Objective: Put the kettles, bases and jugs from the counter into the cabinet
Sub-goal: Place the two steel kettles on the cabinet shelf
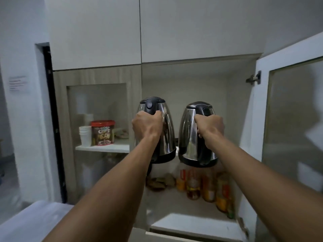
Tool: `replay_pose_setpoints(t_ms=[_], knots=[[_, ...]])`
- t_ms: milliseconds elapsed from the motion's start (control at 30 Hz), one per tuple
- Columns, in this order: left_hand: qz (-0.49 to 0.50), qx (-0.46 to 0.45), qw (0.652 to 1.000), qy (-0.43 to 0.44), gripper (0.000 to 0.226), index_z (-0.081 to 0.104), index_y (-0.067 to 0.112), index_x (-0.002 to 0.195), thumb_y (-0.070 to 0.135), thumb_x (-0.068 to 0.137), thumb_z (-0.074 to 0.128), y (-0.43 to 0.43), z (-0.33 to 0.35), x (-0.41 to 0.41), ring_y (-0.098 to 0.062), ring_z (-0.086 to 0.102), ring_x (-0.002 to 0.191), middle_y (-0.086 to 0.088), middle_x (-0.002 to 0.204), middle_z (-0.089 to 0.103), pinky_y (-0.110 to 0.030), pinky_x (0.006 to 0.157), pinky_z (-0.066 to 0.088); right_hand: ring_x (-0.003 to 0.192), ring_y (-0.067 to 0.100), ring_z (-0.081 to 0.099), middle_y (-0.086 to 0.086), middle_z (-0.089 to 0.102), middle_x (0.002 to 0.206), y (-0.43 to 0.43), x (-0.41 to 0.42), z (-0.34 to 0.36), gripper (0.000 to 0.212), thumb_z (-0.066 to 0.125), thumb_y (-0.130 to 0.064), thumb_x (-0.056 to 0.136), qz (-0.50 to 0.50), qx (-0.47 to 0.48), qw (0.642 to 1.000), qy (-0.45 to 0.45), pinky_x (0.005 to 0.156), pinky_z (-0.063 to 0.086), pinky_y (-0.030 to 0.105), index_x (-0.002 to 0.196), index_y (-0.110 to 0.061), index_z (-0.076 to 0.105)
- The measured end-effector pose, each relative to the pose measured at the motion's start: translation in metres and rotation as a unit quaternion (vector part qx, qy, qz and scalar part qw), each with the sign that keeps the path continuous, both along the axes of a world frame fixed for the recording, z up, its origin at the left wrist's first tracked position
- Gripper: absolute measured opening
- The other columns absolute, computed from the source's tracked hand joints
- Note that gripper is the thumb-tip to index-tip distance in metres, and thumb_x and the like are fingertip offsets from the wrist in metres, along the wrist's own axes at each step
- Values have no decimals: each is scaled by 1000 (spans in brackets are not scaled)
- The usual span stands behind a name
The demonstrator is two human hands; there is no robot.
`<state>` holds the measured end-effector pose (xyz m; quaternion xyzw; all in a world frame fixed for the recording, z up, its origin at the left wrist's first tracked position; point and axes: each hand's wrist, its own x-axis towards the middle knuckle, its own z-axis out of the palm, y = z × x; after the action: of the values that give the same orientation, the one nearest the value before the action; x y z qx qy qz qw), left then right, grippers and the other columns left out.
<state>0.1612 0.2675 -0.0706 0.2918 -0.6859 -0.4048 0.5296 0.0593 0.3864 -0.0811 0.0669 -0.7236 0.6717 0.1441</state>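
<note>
Two steel kettles with black lids and bases are held up in front of the open cabinet. My left hand grips the black handle of the left kettle. My right hand grips the handle of the right kettle. Both kettles hang upright side by side, close together, at the level of the upper shelf edge, which they hide. No bases or jugs are in view.
The cabinet's right glass door stands open. Several bottles and a brown bundle stand on the lower shelf. Behind the shut left glass door are stacked white cups and a red-lidded cereal tub. A white counter corner lies lower left.
</note>
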Motion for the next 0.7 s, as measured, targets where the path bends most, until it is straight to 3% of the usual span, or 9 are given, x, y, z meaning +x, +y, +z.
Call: replay_pose_setpoints(t_ms=[100, 267, 433, 567, 700], knots=[[-15, 5, 1000, 10, 33, 70, 4, 85, 35, 78, 63, -3, 7, -56, -33, 64, 79, -13, 84, 69, -30, 62, 43, 76, 35, 73, 11, 75, 78, -1, -54, 6, 38, 58, -35, 57, -4, -10, 1000, 2, 74, 63, 44, 81, -10, 73], [-19, 26, 999, 12, 29, 69, 5, 85, 32, 78, 62, -17, 20, -149, -37, 65, 86, -18, 93, 70, -33, 67, 48, 62, 33, 67, 14, 73, 75, -5, -144, 19, 39, 59, -34, 55, 3, -14, 1000, 14, 59, 55, 38, 79, -6, 71], [-18, 22, 1000, 3, 28, 66, 5, 79, 33, 79, 63, -39, 21, -227, -33, 62, 78, -15, 88, 68, -31, 65, 45, 63, 30, 63, 15, 72, 75, -17, -224, 23, 36, 59, -35, 56, -10, -4, 1000, 24, 63, 58, 43, 78, -9, 71], [-22, 25, 999, -18, 25, 62, 6, 80, 31, 81, 62, -67, 14, -287, -26, 54, 69, -9, 82, 61, -30, 60, 40, 54, 25, 60, 8, 68, 67, -30, -271, 17, 13, 61, -25, 68, -22, -18, 1000, 8, 53, 48, 32, 69, -13, 64], [-40, 22, 998, -37, 27, 62, 6, 84, 33, 84, 62, -100, 3, -348, -24, 55, 68, -9, 84, 62, -30, 56, 40, 52, 25, 59, 9, 67, 67, -54, -326, 5, 18, 61, -29, 63, -43, -15, 999, -1, 51, 46, 30, 70, -13, 63]])
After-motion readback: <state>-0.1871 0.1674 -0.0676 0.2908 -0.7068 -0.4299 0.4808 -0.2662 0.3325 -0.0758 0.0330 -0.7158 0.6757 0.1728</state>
